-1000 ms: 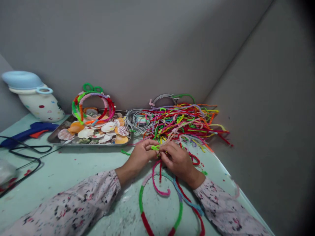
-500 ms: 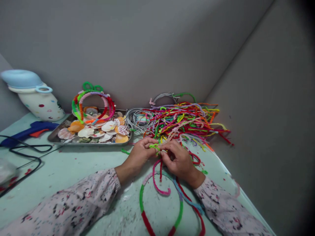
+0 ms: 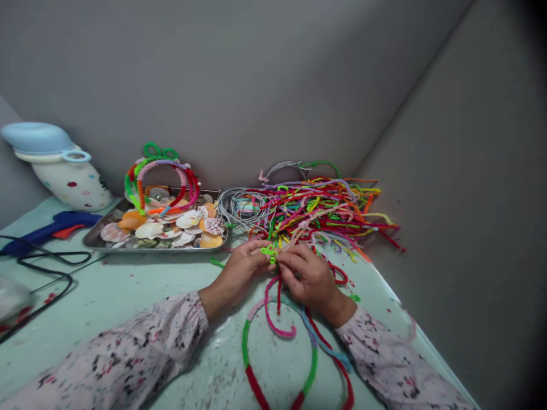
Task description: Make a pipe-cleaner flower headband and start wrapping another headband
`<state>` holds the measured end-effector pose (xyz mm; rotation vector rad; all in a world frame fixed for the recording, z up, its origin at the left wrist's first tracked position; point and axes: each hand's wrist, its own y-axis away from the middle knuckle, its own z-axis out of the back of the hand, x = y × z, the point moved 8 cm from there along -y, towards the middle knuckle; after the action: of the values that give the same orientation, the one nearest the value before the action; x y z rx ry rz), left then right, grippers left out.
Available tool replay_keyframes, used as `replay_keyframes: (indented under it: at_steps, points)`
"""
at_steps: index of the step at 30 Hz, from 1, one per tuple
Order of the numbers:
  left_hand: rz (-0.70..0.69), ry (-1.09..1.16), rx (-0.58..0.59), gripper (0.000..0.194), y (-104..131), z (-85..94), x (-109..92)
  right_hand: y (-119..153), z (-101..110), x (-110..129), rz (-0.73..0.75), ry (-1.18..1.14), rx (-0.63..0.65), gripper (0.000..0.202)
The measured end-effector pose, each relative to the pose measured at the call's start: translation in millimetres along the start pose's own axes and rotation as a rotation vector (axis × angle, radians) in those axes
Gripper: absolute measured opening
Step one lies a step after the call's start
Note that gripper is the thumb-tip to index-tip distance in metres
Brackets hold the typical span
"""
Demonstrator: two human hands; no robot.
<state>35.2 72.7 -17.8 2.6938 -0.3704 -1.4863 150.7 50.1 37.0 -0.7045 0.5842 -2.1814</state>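
My left hand (image 3: pixel 248 263) pinches a small looped shape of bright yellow-green pipe cleaner (image 3: pixel 269 251). Close on its right, my right hand (image 3: pixel 308 278) has its fingers pressed together at the edge of that shape; what lies between these fingertips is too small to tell. Below the hands, a ring wrapped in pink, green, red and blue (image 3: pixel 245 344) lies on the table, with a curled pink pipe cleaner (image 3: pixel 280 331) over its upper part. A light blue strand (image 3: pixel 321 340) and a long red one run beneath my right wrist.
Behind my hands lies a heap of coloured pipe cleaners (image 3: pixel 329 208), beside coiled grey wire (image 3: pixel 231 213). Left of it, a metal tray (image 3: pixel 158 250) holds shells and wrapped rings. Farther left are a blue glue gun (image 3: pixel 29 236), a black cable (image 3: pixel 64 279) and a blue-lidded bottle (image 3: pixel 74 176).
The yellow-green looped shape has turned, and its loops now show more openly. My right fingers have shifted slightly and closed up beside it. The things on the table look unchanged.
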Motion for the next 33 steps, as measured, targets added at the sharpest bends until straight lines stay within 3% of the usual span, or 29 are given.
replay_keyframes:
  at_steps: [17,26,33]
  points:
    - [-0.001,0.046,0.03,0.025,1,-3.3,0,0,-8,1,-0.036,0.181,0.102,0.034]
    - [0.006,0.089,0.003,0.025,0,0.3,3,-5,4,-10,-0.216,-0.177,-0.08,0.022]
    - [0.051,0.071,-0.007,0.024,2,-1.9,4,-3,7,-18,-0.252,-0.152,-0.124,0.018]
